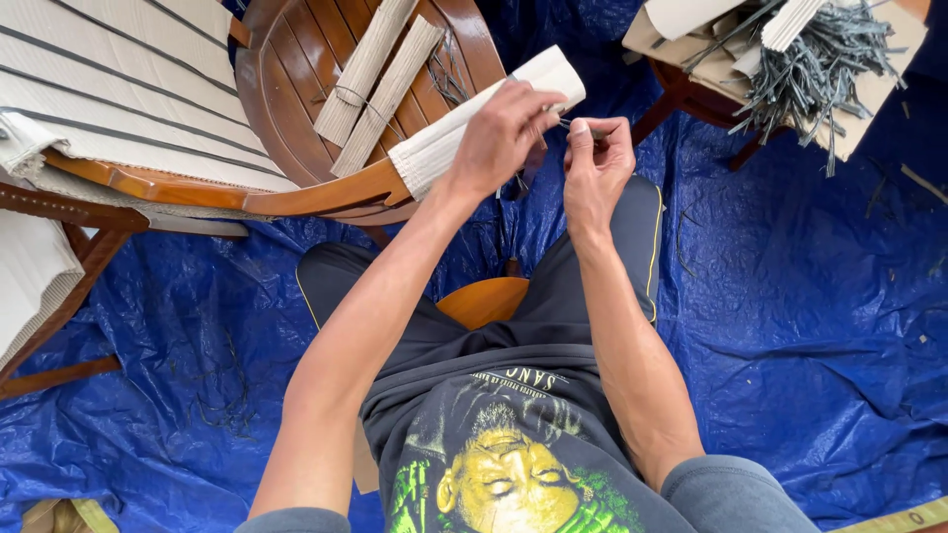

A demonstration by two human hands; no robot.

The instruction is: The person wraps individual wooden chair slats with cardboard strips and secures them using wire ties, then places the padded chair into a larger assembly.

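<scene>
Resting across round wooden chair seat (296,59): pale corrugated strip (464,123), far end raised. Left hand (504,133) closed over that end, wrist bent down. Right hand (595,163) beside it, fingertips pinched together on thin grey tie (583,125). Best kept taut, strip steadied against chair rim. Grey tie bundle (810,69) far right.

Both arms outstretched, left hand (504,133) and right hand (595,168) pinching

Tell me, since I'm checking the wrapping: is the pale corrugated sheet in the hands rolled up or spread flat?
Rolled up. The corrugated sheet forms a narrow bundle lying over the chair rim, gripped by the left hand; the right hand pinches a thin strip beside it.
</scene>
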